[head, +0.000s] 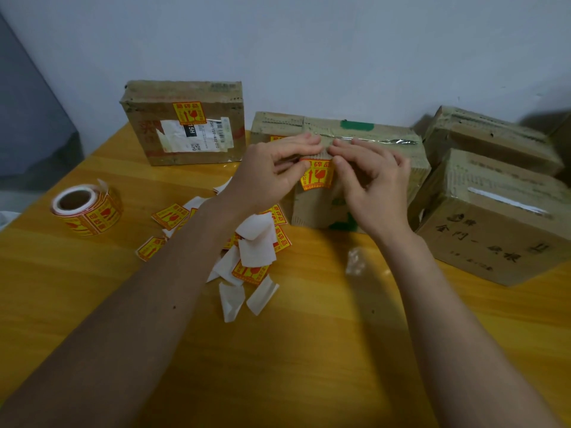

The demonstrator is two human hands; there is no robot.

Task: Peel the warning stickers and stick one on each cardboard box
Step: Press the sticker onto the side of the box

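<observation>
Both hands press a yellow-and-red warning sticker (315, 176) onto the front of the middle brown cardboard box (386, 156).

The left hand (275, 174) and the right hand (370, 177) meet at the sticker's top edge, fingers curled and pinching it against the box face; its lower edge curls free. To the far left, an upright flat cardboard box (185, 125) already carries a sticker (189, 113) above a white shipping label. To the right, two more cardboard boxes (494, 217) sit touching each other. On the yellow wooden table (293, 366), a roll of warning stickers (86, 210) lies near the left edge, and loose stickers and white backing papers (247, 257) are scattered under the left forearm.
</observation>
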